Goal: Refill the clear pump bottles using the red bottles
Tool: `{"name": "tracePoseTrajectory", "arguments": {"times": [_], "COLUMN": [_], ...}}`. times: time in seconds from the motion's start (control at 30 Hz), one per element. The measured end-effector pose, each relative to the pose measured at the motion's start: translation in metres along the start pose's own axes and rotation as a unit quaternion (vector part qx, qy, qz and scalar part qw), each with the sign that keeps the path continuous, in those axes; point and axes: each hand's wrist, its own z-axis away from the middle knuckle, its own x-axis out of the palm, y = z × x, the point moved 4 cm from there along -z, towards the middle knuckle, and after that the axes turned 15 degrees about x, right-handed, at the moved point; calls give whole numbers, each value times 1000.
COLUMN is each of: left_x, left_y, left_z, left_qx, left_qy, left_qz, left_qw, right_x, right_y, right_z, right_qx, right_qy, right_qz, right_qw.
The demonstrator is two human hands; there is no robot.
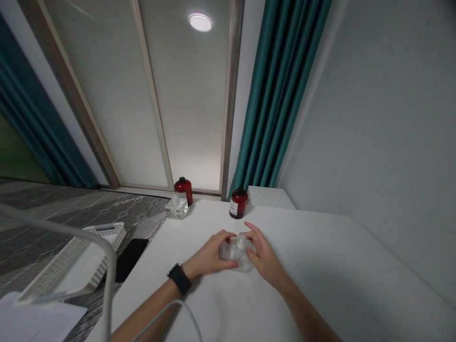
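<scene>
A small clear glass bottle (238, 252) with a white top rests on the white table (320, 266), held between both my hands. My left hand (210, 256), with a black watch on its wrist, wraps its fingers round the bottle's left side. My right hand (261, 254) cups the right side, the index finger raised a little above it. Two dark red jars with black caps stand farther back: one (238, 203) straight behind my hands, the other (184, 190) at the table's far left corner beside a second clear glass bottle (177, 206).
A white perforated basket (71, 259) and a black flat object (130, 259) lie on the patterned floor to the left. A white curved tube (107, 266) and a cable cross the lower left. Teal curtains (281, 95) hang behind; a grey wall runs along the right.
</scene>
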Motion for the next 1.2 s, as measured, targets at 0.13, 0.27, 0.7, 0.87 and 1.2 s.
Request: {"name": "tracePoseTrajectory", "arguments": {"times": [0.13, 0.27, 0.7, 0.87, 1.2], "left_x": [0, 0, 0, 1, 3], "left_y": [-1, -1, -4, -4, -13], "left_z": [0, 0, 1, 1, 4], "left_qx": [-2, 0, 0, -8, -33], "left_qy": [2, 10, 5, 1, 28], "left_qz": [1, 1, 7, 8, 33], "left_qw": [1000, 1000, 1000, 1000, 999], "right_x": [-1, 2, 1, 2, 10], "right_y": [2, 1, 0, 2, 12], "right_z": [-1, 0, 0, -1, -1], "right_qx": [-7, 5, -1, -1, 27], "right_qy": [5, -16, -5, 14, 18], "right_qz": [-1, -15, -7, 3, -18], "right_qw": [1000, 1000, 1000, 1000, 999]}}
